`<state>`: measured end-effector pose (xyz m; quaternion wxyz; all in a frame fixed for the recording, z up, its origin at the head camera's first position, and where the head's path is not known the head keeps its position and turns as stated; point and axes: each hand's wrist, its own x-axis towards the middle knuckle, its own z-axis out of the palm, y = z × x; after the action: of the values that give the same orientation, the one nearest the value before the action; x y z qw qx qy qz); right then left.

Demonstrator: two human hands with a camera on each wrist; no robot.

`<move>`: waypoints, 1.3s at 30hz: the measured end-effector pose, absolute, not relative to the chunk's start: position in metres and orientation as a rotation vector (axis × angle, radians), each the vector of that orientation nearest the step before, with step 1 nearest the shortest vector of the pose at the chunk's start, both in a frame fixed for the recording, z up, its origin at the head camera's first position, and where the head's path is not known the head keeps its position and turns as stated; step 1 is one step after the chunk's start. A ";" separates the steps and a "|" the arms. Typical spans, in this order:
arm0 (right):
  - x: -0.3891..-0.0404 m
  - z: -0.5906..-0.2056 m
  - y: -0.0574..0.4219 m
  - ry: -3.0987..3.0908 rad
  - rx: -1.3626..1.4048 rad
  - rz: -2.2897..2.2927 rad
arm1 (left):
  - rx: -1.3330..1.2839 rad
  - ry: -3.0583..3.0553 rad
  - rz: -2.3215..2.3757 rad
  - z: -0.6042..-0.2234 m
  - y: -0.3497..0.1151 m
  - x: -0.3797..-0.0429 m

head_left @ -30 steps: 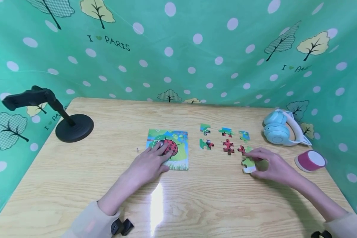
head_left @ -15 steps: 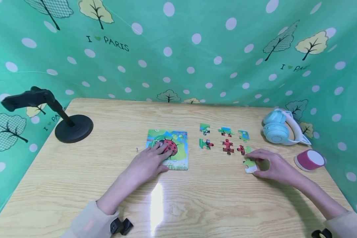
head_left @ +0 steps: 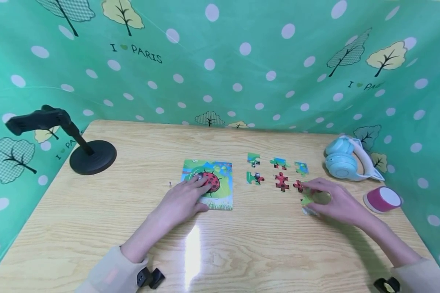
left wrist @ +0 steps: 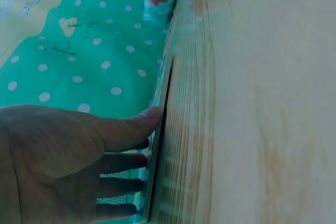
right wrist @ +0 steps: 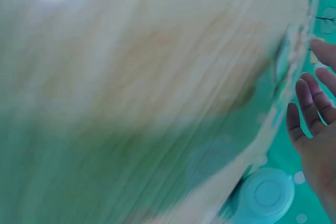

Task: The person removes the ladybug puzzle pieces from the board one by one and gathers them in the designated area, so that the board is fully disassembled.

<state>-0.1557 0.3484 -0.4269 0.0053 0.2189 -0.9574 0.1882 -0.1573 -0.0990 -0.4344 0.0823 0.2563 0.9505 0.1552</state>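
Note:
My left hand (head_left: pixel 181 201) rests with outstretched fingers on a square ladybug puzzle board (head_left: pixel 224 191), covering its left part. In the left wrist view, the thumb lies along the board's near edge. To the right, loose jigsaw pieces are laid out in rows, among them a red spotted piece (head_left: pixel 281 182) and a ladybug head piece (head_left: pixel 255 178). My right hand (head_left: pixel 335 201) is at the right column, index finger and thumb spread over a green puzzle piece (head_left: pixel 306 200) and a pale corner piece (head_left: pixel 309 211), both partly hidden. The index fingertip is beside a small red piece (head_left: pixel 298 186).
Light blue cat-ear headphones (head_left: pixel 342 162) and a magenta, white-topped cylinder (head_left: pixel 382 199) stand at the right. A black stand (head_left: pixel 91 156) with an angled arm is at the back left. Green polka-dot cloth (head_left: pixel 220 61) hangs behind the wooden table (head_left: pixel 139 154).
My right fingertips have shifted slightly up and left over the right column, and the thumb now covers more of the corner piece. The left hand stays on the board.

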 end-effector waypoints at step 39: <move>-0.202 -0.419 0.135 -2.947 0.987 1.468 | 0.572 2.736 0.520 -0.422 -0.143 -0.169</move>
<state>-0.2016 0.1354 -0.4187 -0.1474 0.2840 -0.8480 0.4225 -0.1685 -0.1426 -0.4221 0.1486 0.1990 0.9516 0.1809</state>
